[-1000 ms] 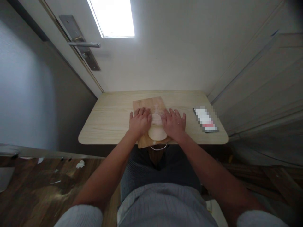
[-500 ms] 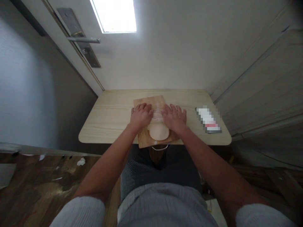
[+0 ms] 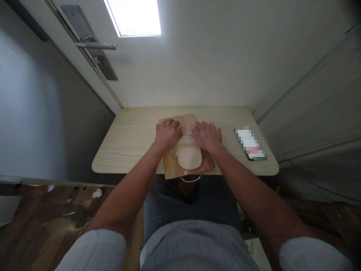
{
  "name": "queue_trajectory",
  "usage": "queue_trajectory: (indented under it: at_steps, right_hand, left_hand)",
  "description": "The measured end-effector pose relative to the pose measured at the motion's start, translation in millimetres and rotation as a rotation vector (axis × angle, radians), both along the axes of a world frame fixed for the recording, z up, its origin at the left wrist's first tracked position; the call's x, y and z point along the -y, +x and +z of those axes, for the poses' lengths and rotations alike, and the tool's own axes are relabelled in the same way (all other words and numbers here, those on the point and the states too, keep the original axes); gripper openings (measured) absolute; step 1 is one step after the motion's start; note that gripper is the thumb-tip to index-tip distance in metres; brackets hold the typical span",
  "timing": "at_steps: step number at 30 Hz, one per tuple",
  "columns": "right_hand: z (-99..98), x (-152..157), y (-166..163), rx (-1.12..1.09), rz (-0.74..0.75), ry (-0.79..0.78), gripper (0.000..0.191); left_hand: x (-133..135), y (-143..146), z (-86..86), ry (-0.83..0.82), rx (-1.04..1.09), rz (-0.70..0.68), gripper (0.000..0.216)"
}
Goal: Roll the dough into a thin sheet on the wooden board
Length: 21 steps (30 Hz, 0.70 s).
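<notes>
A flattened piece of pale dough (image 3: 190,157) lies on a wooden cutting board (image 3: 172,168), with a rounded end toward me. Across its far part runs a light rolling pin (image 3: 187,140), seen only between my hands. My left hand (image 3: 168,132) covers the pin's left end, fingers bent over it. Over the right end rests my right hand (image 3: 207,134), its fingers likewise curved forward. Whitish flour marks show on the board beyond the pin. Both palms hide the pin's ends.
The board sits on a narrow pale wood table (image 3: 126,139), its front edge near my legs. A phone (image 3: 250,143) with a blurred screen lies at the right. Behind stands a white door with a metal handle (image 3: 97,46). A metal loop (image 3: 191,179) shows below the board.
Both hands have moved slightly away from me over the board, and a little more of the dough shows on the near side. The view has shifted slightly.
</notes>
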State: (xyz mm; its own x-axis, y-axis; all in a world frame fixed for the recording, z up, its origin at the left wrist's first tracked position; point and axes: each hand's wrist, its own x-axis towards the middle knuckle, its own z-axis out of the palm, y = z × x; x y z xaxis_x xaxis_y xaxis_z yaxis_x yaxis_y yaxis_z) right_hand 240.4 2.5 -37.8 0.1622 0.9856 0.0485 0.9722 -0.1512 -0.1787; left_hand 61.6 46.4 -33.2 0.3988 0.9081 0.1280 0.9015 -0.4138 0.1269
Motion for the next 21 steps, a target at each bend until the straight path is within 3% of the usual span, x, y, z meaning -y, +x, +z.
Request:
queue_trajectory:
  at_steps: [21]
  right_hand:
    - [-1.7,-40,9,-0.039,-0.010,-0.026,0.053]
  left_hand:
    - [-40,10,0.3,0.103,0.029,0.079,0.043]
